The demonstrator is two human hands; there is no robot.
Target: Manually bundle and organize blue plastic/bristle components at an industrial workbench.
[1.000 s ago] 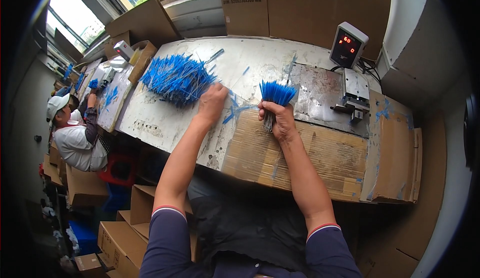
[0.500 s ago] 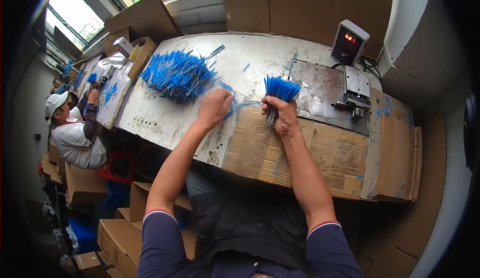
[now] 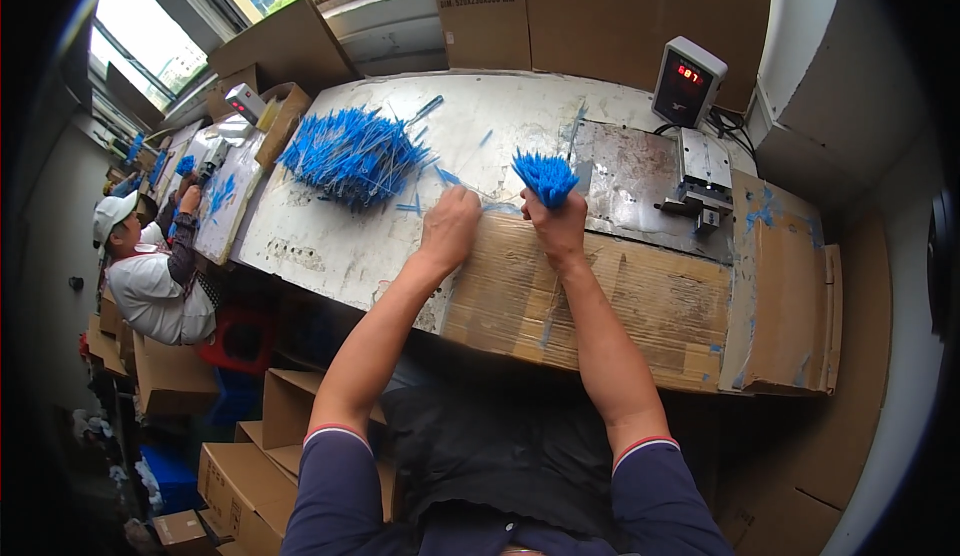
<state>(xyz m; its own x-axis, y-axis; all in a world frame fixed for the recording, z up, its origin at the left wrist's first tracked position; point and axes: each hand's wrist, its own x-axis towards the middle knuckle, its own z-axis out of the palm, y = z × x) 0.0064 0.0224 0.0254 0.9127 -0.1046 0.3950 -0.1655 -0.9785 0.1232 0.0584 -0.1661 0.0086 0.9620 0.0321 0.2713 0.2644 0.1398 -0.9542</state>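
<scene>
My right hand (image 3: 556, 224) is closed round a bundle of thin blue-ended sticks (image 3: 544, 178), held upright over the far edge of a flat cardboard sheet. Their blue tips fan out above my fist, and the lower ends are hidden from this angle. To its left, my left hand (image 3: 452, 224) is closed low over the table with its fingers curled inward; what they hold, if anything, is hidden. A few loose blue-ended pieces (image 3: 447, 177) lie just beyond it. Farther left a large heap of the same blue-ended sticks (image 3: 352, 156) rests on the white tabletop.
The cardboard sheet (image 3: 630, 306) covers the near right of the worktable (image 3: 330, 256). Behind it lie a metal plate (image 3: 630, 176) with a clamp-like fixture (image 3: 705, 181) and a red digital display (image 3: 690, 81). At far left a person in a white cap (image 3: 150, 276) works at another table.
My left hand has moved right, closer to my right hand. The bundle has shifted slightly left and tipped, so its blue tips now face me more.
</scene>
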